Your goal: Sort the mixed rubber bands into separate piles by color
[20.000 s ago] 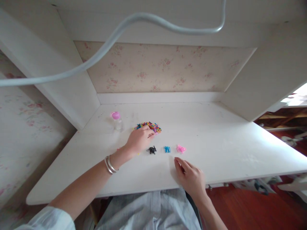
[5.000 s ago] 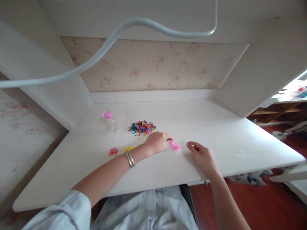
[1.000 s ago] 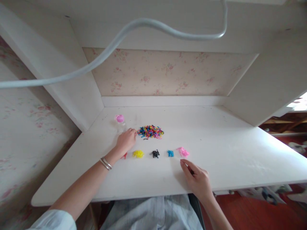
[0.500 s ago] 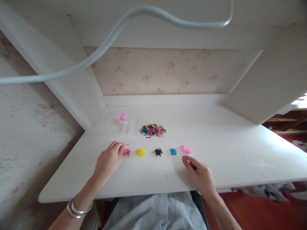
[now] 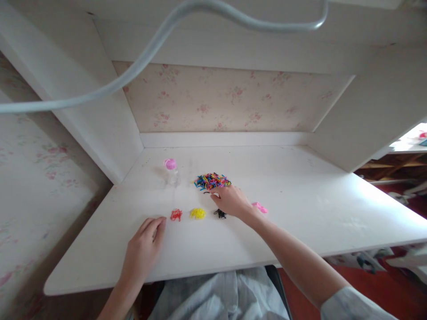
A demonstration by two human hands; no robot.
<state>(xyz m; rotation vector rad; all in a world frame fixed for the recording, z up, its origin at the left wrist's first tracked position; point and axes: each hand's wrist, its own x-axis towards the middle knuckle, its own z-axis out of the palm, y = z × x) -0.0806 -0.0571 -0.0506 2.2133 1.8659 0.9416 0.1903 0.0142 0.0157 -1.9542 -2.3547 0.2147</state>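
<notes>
Since half a second ago the hands have traded parts on my feed: the right hand (image 5: 231, 202), which then rested just below the pink pile (image 5: 259, 207), now reaches forward so its fingertips sit at the near edge of the mixed pile (image 5: 212, 180) of small coloured bands. A loose black band (image 5: 206, 193) lies just left of those fingertips; I can't tell whether they are apart or closed on anything. The right wrist now covers the spot where I saw the blue pile, and the pink pile shows just past the wrist, to its right. My left hand (image 5: 143, 249) has dropped back from above the red pile (image 5: 176, 215), where it held a red band; its fingers are curled with thumb and forefinger tips together, just left of that pile. Further right of the left fingers come the yellow pile (image 5: 198, 213) and the black pile (image 5: 219, 214), the latter just below the right hand. The one container, a clear bottle (image 5: 172, 178) with a pink cap (image 5: 171, 164), stands upright on the white desk (image 5: 300, 191), beyond the left fingers and left of the right ones; I can't make out its contents.
</notes>
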